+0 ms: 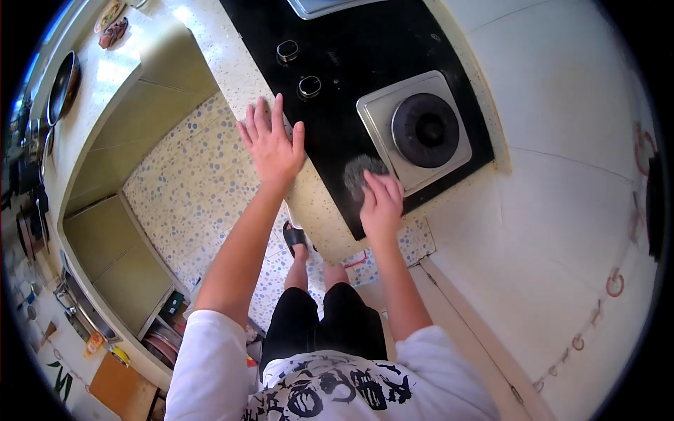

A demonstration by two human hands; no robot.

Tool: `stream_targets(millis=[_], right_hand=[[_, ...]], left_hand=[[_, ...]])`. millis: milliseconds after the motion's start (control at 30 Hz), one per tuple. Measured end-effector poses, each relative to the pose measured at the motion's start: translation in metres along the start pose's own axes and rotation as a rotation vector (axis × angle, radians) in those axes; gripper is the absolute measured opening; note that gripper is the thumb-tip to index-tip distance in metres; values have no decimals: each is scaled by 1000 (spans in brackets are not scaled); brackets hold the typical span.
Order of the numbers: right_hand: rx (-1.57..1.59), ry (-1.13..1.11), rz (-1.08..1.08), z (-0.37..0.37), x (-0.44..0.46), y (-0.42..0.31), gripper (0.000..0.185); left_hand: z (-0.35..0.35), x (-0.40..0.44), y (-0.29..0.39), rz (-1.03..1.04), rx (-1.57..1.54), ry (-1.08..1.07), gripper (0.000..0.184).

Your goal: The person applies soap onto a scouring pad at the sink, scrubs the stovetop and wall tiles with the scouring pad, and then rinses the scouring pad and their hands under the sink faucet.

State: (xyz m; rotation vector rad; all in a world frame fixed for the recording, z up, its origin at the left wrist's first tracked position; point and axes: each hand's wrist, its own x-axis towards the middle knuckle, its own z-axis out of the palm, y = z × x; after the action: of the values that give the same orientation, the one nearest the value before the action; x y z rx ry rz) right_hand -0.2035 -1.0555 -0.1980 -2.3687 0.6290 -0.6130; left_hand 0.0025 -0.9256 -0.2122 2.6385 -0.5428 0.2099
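Observation:
A grey steel-wool scrubber (361, 172) is gripped in my right hand (382, 203) and lies against the black glass gas stove (326, 133). It is just beside the lower left of the square metal burner tray (379, 112). A round dark burner (425, 130) sits in that tray. My left hand (272, 149) lies flat with fingers spread on the speckled counter edge (309, 203), its thumb by the stove's border. Two control knobs (309, 86) are up from that hand on the stove top.
Part of a second burner tray (330, 5) shows at the top. A frying pan (64, 88) rests on the curved counter at left. White tiled wall (547, 182) borders the stove on the right. Below, the speckled floor (189, 175) and a black sandal (293, 237) are visible.

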Motion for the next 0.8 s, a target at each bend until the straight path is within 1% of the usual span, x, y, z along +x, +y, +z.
stream_targets(millis=[100,133,200,300,367,433,467,533,633,733,767,800], right_hand=[[-21,45,-70,36,72,-11,34],[-14,91,-87,52,89,-16,33],[19,115,-68,64,100,-19,35],[-109,113,-10,38,57,-12,36],[-137,117,69,6,14,3,37],[-225,125,58,-26,-16,26,38],[-205,167,80,-34,-25,31,35],[-208,193,229,-45,-31,43,32],[-265,265,287,-47,-24,49,32],[-173,231,195,-35,-20,23,32],[-220,187,101,-29,-25,25,32],[-238,141,80,-29,-27,22,31]], left_hand=[[4,-2,-2,15,14,22,61],[4,-1,-2,15,5,30,61],[4,-2,-2,18,-16,34,60],[5,0,-4,20,-32,11,62],[6,-2,-5,23,-37,1,63],[7,-4,-5,27,-30,-2,63],[7,-2,-6,29,-26,2,63],[7,-2,-6,33,-24,8,63],[8,-2,-6,39,-24,10,63],[8,-2,-5,41,-17,11,61],[8,-3,-5,39,-16,5,61],[9,-3,-6,37,-16,1,60]])
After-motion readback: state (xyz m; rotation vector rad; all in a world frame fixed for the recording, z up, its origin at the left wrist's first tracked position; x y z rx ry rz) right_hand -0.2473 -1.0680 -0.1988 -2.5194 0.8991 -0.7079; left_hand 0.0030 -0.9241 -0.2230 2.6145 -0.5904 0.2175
